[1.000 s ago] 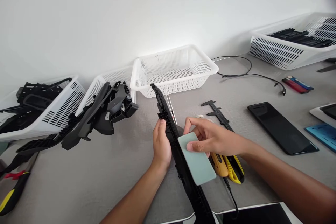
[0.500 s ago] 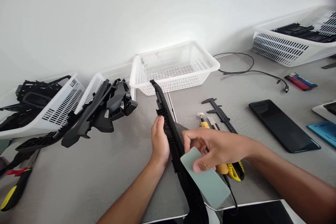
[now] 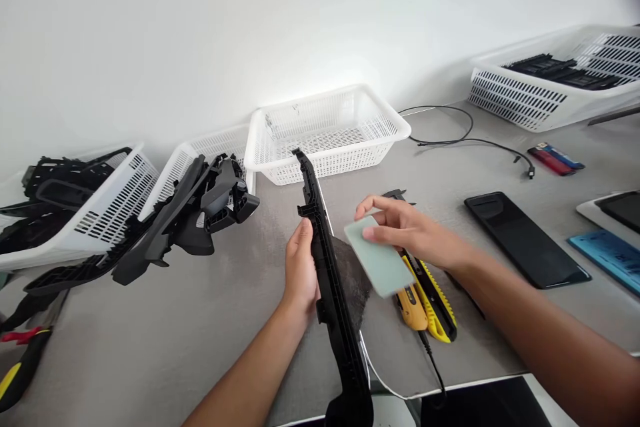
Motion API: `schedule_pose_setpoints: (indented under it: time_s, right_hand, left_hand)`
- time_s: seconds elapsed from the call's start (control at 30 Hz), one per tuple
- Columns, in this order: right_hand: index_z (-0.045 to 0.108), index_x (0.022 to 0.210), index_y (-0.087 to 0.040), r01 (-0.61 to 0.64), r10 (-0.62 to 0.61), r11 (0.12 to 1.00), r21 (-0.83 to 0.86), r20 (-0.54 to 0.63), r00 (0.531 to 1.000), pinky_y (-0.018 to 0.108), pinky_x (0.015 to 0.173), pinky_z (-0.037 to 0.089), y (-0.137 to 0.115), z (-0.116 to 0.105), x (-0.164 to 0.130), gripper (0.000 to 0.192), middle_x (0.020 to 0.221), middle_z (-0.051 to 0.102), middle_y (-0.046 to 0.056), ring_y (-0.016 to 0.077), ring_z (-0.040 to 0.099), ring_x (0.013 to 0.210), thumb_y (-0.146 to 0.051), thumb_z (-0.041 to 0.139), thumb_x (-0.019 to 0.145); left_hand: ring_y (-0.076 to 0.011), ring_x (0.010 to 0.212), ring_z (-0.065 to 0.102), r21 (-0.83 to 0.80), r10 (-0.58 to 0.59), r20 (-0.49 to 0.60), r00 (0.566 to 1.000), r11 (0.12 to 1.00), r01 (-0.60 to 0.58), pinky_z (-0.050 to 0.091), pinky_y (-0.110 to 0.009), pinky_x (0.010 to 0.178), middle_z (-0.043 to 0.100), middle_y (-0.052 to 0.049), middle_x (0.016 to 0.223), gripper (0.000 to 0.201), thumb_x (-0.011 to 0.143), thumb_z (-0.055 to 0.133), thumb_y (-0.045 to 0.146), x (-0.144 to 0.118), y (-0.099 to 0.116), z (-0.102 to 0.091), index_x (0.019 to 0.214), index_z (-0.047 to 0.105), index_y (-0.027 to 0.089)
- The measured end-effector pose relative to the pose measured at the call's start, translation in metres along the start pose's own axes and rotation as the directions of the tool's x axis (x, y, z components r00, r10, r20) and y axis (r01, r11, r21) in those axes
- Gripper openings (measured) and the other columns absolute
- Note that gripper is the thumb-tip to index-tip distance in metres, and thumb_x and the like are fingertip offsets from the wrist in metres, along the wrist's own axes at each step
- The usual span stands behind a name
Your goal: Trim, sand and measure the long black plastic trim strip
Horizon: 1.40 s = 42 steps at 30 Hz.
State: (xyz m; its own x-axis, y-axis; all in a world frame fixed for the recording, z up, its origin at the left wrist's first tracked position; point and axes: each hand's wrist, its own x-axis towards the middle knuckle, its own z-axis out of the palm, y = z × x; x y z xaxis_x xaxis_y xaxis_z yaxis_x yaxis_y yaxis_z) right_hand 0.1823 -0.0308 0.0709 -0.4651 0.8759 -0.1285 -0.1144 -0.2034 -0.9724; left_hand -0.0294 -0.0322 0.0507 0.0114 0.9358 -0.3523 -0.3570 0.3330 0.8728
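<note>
- While the left hand [image 3: 301, 268] wraps its fingers around the middle of a long black plastic trim strip [image 3: 327, 280], the strip stands tilted over the grey table [image 3: 200, 320], its far tip near an empty white plastic mesh basket [image 3: 327, 130].
- Pinched between thumb and fingertips, a pale green flat rectangular block [image 3: 380, 263] sits in the right hand [image 3: 405, 233], just right of the strip and above the table; whether it touches the strip cannot be told.
- Two yellow-and-black utility knives [image 3: 425, 300] lie below that block.
- Black plastic parts [image 3: 200, 207] spill from the tipped white baskets [image 3: 100, 207] on the left.
- Further right, a black smartphone [image 3: 525, 240] lies flat.
</note>
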Motion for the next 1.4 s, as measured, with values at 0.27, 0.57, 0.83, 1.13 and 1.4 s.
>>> schedule_pose_setpoints:
  time_s: [0.27,0.57,0.83,1.13,1.4]
  right_hand:
    - [0.057,0.136,-0.024,0.098,-0.128,0.975,-0.202,-0.138,0.982,0.027,0.054,0.037,0.007,0.005,0.004,0.051,0.068,0.054,-0.009,0.0120,0.047,0.056,-0.054,0.075,0.100]
    - [0.057,0.140,-0.021,0.064,-0.102,0.968,-0.242,-0.148,0.984,0.028,0.054,0.042,0.005,0.004,0.004,0.058,0.073,0.068,-0.004,0.0142,0.057,0.055,-0.056,0.075,0.098]
    - [0.070,0.121,-0.019,-0.009,-0.208,0.844,-0.537,-0.341,0.917,0.032,0.063,0.047,0.007,-0.006,0.005,0.044,0.099,0.078,0.007,0.0178,0.063,0.068,-0.056,0.068,0.097]
    - [0.059,0.091,-0.025,-0.339,-0.062,0.444,-0.829,-0.406,0.912,0.032,0.061,0.031,0.003,-0.014,0.007,0.021,0.056,0.062,-0.004,0.0188,0.054,0.056,-0.046,0.063,0.095]
    - [0.062,0.124,-0.025,-0.296,-0.020,0.176,-0.939,-0.304,0.953,0.031,0.061,0.026,0.008,0.000,0.001,0.042,0.073,0.071,0.001,0.0239,0.063,0.066,-0.047,0.072,0.090]
  left_hand:
    - [-0.0090,0.043,0.045,-0.074,0.017,0.098,0.995,0.997,-0.010,0.034,-0.021,0.040,0.054,0.007,0.055,0.065,0.080,0.082,0.077,0.006,-0.001,-0.001,0.103,0.070,0.018]
    - [-0.0071,0.043,0.046,0.041,0.069,0.231,0.970,0.996,-0.081,0.037,-0.018,0.040,0.056,0.012,0.065,0.066,0.080,0.092,0.062,0.004,-0.009,-0.006,0.120,0.054,0.026]
    - [-0.0068,0.037,0.044,-0.085,0.059,0.338,0.939,0.996,-0.032,0.036,-0.022,0.036,0.066,0.009,0.075,0.059,0.085,0.083,0.053,0.001,0.003,-0.002,0.129,0.055,0.024]
    - [-0.0140,0.041,0.049,-0.123,-0.026,0.487,0.873,0.988,0.098,0.038,-0.027,0.043,0.068,0.002,0.063,0.074,0.094,0.062,0.064,-0.001,0.006,-0.005,0.148,0.057,0.015]
    - [-0.0137,0.043,0.046,-0.178,0.121,0.288,0.950,0.981,-0.071,0.036,-0.027,0.047,0.059,0.003,0.055,0.061,0.095,0.060,0.065,0.001,0.014,-0.005,0.126,0.072,0.014]
